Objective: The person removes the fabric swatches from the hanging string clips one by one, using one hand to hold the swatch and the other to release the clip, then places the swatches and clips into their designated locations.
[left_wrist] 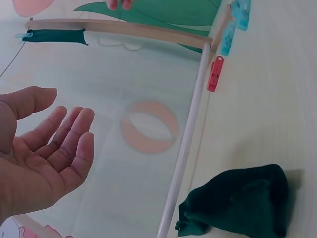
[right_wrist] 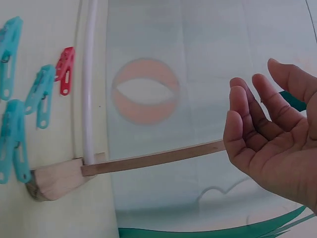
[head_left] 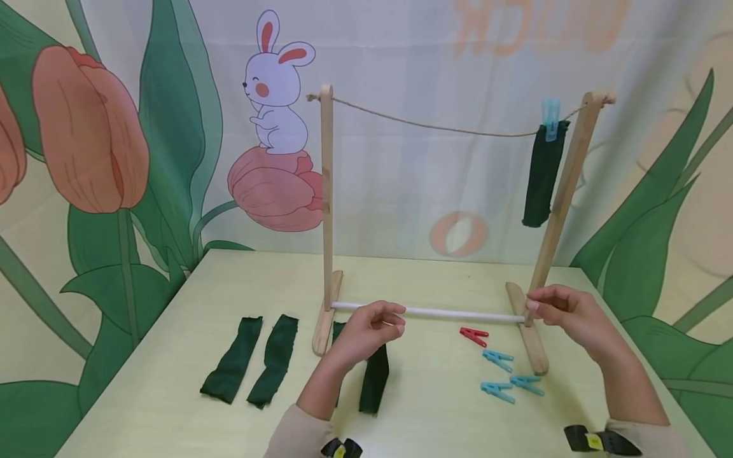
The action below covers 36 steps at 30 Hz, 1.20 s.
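My left hand [head_left: 366, 334] hovers over the table with loosely bent fingers and nothing in them, partly covering two dark green cloth strips [head_left: 375, 381]. My right hand [head_left: 567, 312], also holding nothing, is raised beside the foot of the right wooden post [head_left: 564, 191]. On the string [head_left: 424, 126] between the posts, a dark green cloth strip [head_left: 544, 178] hangs near the right end under a light blue clothespin [head_left: 551, 117]. Two more green strips [head_left: 231, 362] lie flat on the table at the left.
A red clothespin [head_left: 474, 336] and three blue clothespins [head_left: 497, 392] lie between the hands, near the rack's right foot [head_left: 532, 350]. A white rod [head_left: 458, 314] joins the feet low above the table [head_left: 435, 420]. Behind hangs a printed curtain [head_left: 412, 191].
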Motion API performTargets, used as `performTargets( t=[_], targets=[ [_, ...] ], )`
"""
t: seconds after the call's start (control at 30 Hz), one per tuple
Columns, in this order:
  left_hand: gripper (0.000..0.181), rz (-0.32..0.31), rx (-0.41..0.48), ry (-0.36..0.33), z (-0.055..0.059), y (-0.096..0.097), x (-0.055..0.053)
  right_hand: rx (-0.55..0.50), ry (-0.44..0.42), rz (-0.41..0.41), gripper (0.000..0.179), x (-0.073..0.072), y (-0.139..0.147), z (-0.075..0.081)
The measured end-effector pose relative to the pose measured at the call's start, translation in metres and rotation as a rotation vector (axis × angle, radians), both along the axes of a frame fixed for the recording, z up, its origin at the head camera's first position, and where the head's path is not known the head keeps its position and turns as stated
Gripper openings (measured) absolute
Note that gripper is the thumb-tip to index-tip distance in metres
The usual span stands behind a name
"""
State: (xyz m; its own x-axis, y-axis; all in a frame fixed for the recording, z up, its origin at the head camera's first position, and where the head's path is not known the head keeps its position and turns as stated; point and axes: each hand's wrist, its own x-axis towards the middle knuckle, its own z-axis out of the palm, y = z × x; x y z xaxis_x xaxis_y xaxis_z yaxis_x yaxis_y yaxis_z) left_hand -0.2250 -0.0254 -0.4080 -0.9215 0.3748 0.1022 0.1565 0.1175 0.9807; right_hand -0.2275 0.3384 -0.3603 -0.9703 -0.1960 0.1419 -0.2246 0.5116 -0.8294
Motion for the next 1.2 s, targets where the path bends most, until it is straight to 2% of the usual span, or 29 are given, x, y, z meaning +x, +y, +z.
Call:
performTargets(
  t=[0.3, 0.47, 0.67, 0.77, 1.0, 1.1, 1.2],
  targets=[
    [0.028, 0.001, 0.029, 0.054, 0.012, 0.012, -0.008, -0.061, 0.123, 0.011, 0.021, -0.009, 0.0, 0.022],
    [0.027, 0.011, 0.048, 0.067, 0.017, 0.018, -0.015, -0.085, 0.173, -0.001, 0.024, -0.011, -0.002, 0.039],
    [0.027, 0.037, 0.057, 0.085, 0.022, 0.025, -0.022, -0.118, 0.22, -0.057, 0.03, -0.014, -0.002, 0.056],
    [0.027, 0.05, 0.053, 0.089, 0.026, 0.029, -0.024, -0.186, 0.243, -0.063, 0.03, -0.016, -0.001, 0.063],
    [0.025, 0.061, 0.047, 0.104, 0.036, 0.037, -0.03, -0.415, 0.248, -0.029, 0.026, -0.021, -0.001, 0.075],
    [0.025, 0.06, 0.042, 0.107, 0.039, 0.04, -0.032, -0.467, 0.245, -0.017, 0.027, -0.022, -0.002, 0.08],
    [0.025, 0.054, 0.04, 0.108, 0.041, 0.044, -0.033, -0.462, 0.242, -0.027, 0.03, -0.022, -0.003, 0.084]
  ],
)
